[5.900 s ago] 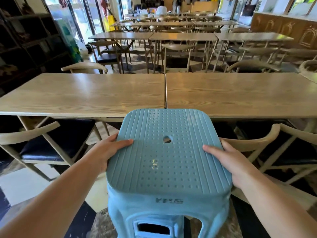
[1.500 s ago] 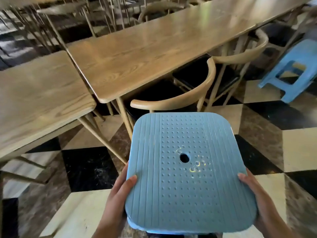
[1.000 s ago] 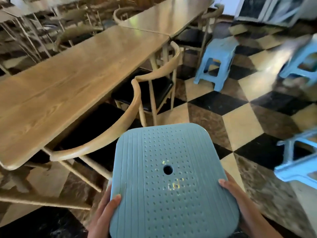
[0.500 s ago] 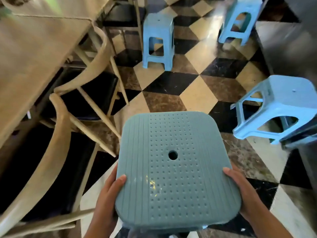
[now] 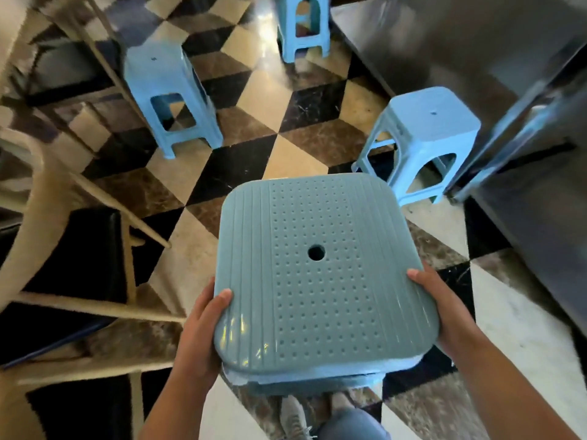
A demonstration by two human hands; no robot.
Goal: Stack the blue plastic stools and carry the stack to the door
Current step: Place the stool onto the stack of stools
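The left hand [image 5: 203,331] and right hand [image 5: 444,309] grip the held stool [image 5: 314,274], fingers curled on its sides. The view has swung: 3 floor stools [image 5: 168,90] now wait ahead for stacking.

A single head-worn camera looks steeply down, close over a held stool [image 5: 320,271], with checkered floor [image 5: 279,100] beyond and the wearer's shoe [image 5: 293,420] nearest.

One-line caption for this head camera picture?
Both hands grip a blue stool above three more on the checkered floor.
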